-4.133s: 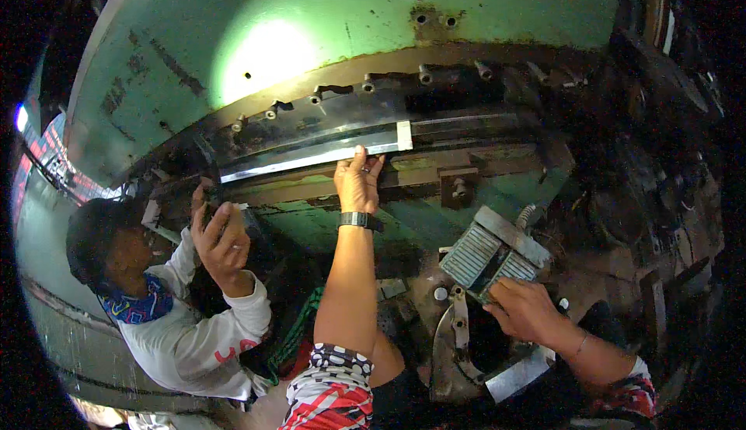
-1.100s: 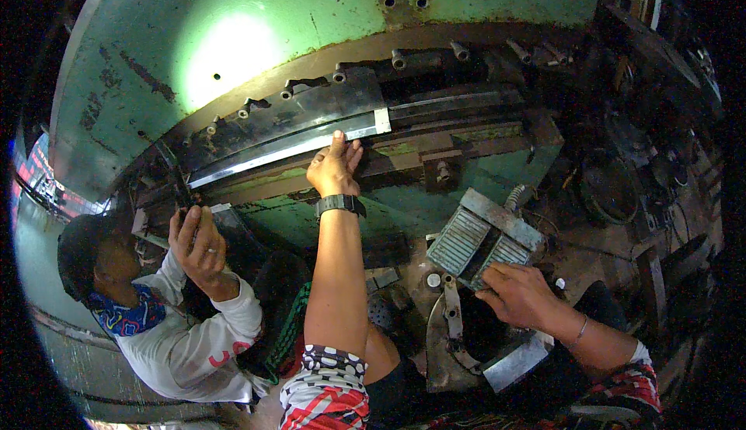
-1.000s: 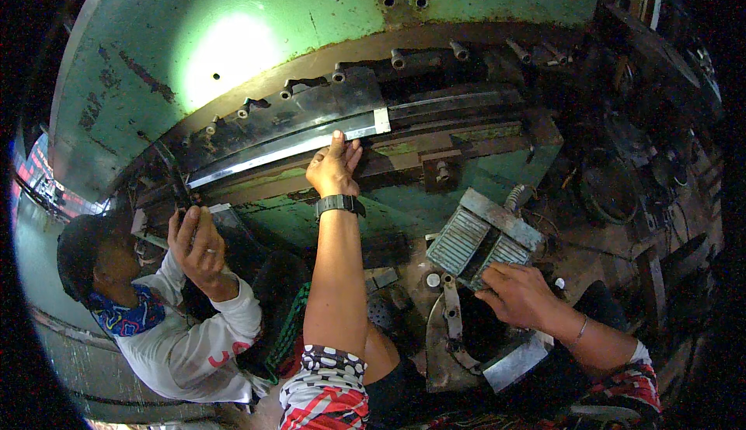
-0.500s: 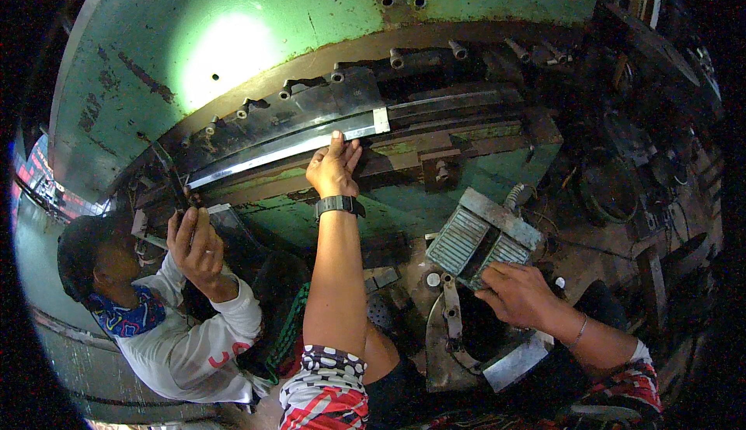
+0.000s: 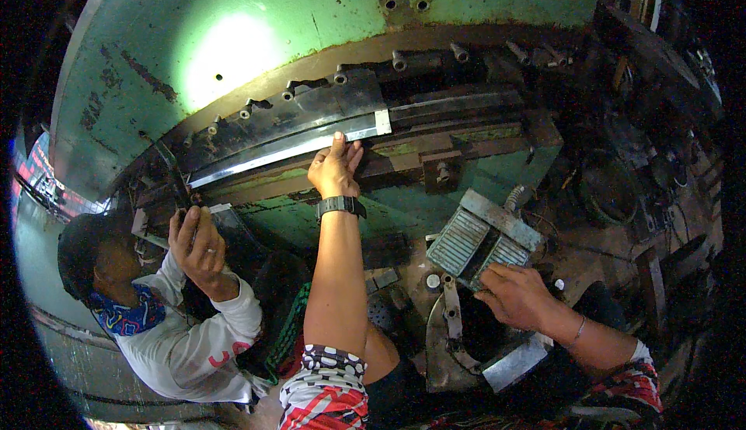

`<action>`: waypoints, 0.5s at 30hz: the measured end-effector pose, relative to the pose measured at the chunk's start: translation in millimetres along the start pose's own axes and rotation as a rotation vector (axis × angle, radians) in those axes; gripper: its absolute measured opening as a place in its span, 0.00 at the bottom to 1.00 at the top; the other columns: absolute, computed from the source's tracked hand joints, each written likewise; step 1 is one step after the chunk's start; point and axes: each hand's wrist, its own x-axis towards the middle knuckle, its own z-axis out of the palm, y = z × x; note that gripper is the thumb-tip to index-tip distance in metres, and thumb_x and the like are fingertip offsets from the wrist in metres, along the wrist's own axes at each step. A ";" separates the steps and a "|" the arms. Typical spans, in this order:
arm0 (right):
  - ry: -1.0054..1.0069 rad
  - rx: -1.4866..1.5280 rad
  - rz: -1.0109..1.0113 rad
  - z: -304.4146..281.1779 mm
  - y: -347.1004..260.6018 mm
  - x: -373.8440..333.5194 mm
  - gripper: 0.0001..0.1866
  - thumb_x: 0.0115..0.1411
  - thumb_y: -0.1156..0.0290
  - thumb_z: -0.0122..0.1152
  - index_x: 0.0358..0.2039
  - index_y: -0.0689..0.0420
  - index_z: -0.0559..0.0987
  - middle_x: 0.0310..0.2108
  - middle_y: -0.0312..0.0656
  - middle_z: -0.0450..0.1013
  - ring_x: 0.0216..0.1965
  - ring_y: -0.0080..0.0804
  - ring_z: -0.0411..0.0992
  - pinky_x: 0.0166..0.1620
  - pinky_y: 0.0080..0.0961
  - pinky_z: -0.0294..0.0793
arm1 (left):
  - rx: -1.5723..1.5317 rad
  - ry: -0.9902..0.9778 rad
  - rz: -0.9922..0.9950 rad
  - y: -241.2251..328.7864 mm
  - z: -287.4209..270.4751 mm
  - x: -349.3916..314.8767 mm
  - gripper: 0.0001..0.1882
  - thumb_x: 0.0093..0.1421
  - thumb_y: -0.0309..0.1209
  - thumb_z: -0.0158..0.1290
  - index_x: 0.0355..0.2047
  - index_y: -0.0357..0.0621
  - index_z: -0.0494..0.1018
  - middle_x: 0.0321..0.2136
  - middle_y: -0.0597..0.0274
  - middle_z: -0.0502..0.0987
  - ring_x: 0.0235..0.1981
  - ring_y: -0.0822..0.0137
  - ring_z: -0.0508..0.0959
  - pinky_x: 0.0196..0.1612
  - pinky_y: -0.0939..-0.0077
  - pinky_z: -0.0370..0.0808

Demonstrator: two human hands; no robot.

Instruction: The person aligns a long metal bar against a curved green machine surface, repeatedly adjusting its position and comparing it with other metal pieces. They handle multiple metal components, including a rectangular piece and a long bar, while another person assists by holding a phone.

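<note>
My left hand (image 5: 336, 171) reaches forward and grips the front edge of a long shiny metal strip (image 5: 268, 157), its thumb on top. The strip lies lengthwise in a large green machine (image 5: 326, 2), along the slot between its upper blade and lower bed. A pale square end piece (image 5: 382, 122) sits at the strip's right end. Lower right, my right hand (image 5: 514, 296) has its fingers curled on the near edge of a grey ribbed foot pedal (image 5: 460, 243); its fingertips are partly hidden.
At the left a co-worker in a white sleeve (image 5: 194, 352) raises a hand (image 5: 199, 251) near the strip's left end. A curved metal frame (image 5: 441, 344) and a flat metal plate (image 5: 517, 363) lie below the pedal. A bolted block (image 5: 441, 172) juts from the bed.
Almost nothing differs. The view has shifted very slightly; both my hands, the metal strip and the co-worker's hand keep their places.
</note>
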 end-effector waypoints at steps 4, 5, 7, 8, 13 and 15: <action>-0.028 0.002 0.020 -2.2 0.2 0.8 0.13 0.60 0.64 0.65 0.34 0.59 0.73 0.32 0.47 0.73 0.36 0.52 0.75 0.36 0.47 0.76 | 0.020 0.019 -0.012 0.0 3.6 -2.3 0.16 0.59 0.29 0.67 0.30 0.35 0.69 0.29 0.50 0.79 0.31 0.53 0.85 0.39 0.54 0.87; -0.023 0.002 0.020 -2.7 0.0 1.0 0.13 0.61 0.64 0.65 0.34 0.59 0.73 0.32 0.47 0.73 0.36 0.52 0.75 0.36 0.47 0.76 | 0.010 0.013 -0.009 0.2 3.1 -1.8 0.16 0.59 0.29 0.67 0.30 0.35 0.69 0.29 0.50 0.79 0.31 0.53 0.85 0.39 0.54 0.87; -0.014 0.004 0.022 -3.8 -0.4 1.0 0.13 0.61 0.63 0.65 0.34 0.59 0.73 0.32 0.48 0.73 0.36 0.52 0.76 0.36 0.47 0.76 | -0.009 0.002 -0.005 -0.8 1.8 -0.6 0.16 0.59 0.29 0.67 0.30 0.35 0.69 0.29 0.50 0.79 0.31 0.53 0.85 0.39 0.54 0.87; -0.014 0.007 0.020 -4.1 -0.4 1.2 0.13 0.61 0.63 0.65 0.34 0.59 0.73 0.32 0.48 0.73 0.36 0.52 0.76 0.36 0.46 0.76 | -0.008 -0.001 -0.006 -1.6 0.9 0.4 0.16 0.59 0.29 0.67 0.30 0.35 0.69 0.29 0.50 0.79 0.31 0.53 0.85 0.40 0.54 0.87; -0.012 0.006 0.019 -1.1 2.9 -0.4 0.14 0.60 0.62 0.65 0.34 0.59 0.73 0.32 0.48 0.73 0.36 0.52 0.76 0.36 0.46 0.76 | -0.035 -0.034 0.014 -3.9 -0.4 -1.1 0.16 0.59 0.30 0.67 0.30 0.36 0.69 0.29 0.51 0.79 0.30 0.53 0.84 0.41 0.52 0.86; -0.016 0.005 0.021 -2.0 1.5 0.4 0.14 0.60 0.62 0.65 0.34 0.59 0.73 0.32 0.48 0.73 0.36 0.52 0.76 0.36 0.46 0.76 | -0.035 -0.032 -0.008 -3.6 -2.4 2.4 0.15 0.60 0.30 0.66 0.31 0.37 0.68 0.30 0.51 0.79 0.30 0.53 0.84 0.42 0.52 0.86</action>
